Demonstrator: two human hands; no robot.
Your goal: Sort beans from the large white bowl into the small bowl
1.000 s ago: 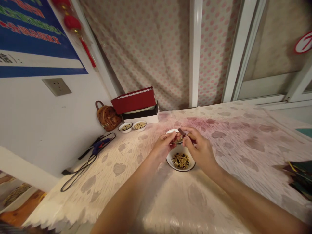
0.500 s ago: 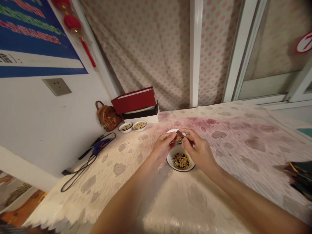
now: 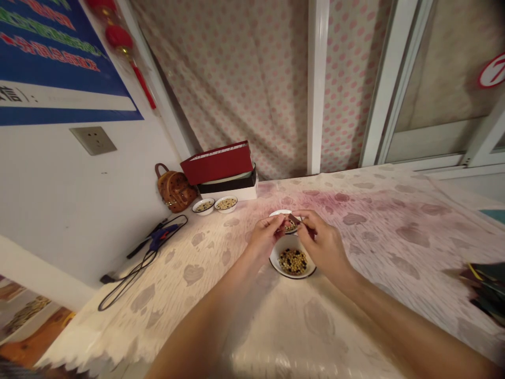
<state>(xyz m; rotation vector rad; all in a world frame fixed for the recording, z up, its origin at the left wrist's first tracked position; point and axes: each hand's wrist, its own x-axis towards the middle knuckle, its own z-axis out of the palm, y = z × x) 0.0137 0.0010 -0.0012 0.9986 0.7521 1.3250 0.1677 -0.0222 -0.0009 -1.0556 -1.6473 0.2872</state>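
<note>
My right hand (image 3: 321,239) is closed on a small flat dark brown strip (image 3: 294,219), held between thumb and fingers. Close beside it, my left hand (image 3: 265,236) is pinched, its fingertips near the strip's left end. What those fingertips hold is too small to make out. Below both hands stands a white bowl (image 3: 276,266) with a dark rim, holding yellowish and black bead-like pieces (image 3: 292,261). A second white bowl (image 3: 276,212) with similar pieces sits just behind, partly hidden by my fingers.
Two small bowls of pieces, one (image 3: 203,211) beside the other (image 3: 226,209), stand before a stacked red box (image 3: 216,164) and white box (image 3: 232,193). A brown mini backpack (image 3: 175,189) leans by the wall. A blue glue gun (image 3: 162,236) with a cord lies left; dark items (image 3: 487,287) lie right.
The brown strip has shifted slightly to the right and down, away from my left fingertips. Both hands stay over the bowls; the rest looks the same.
</note>
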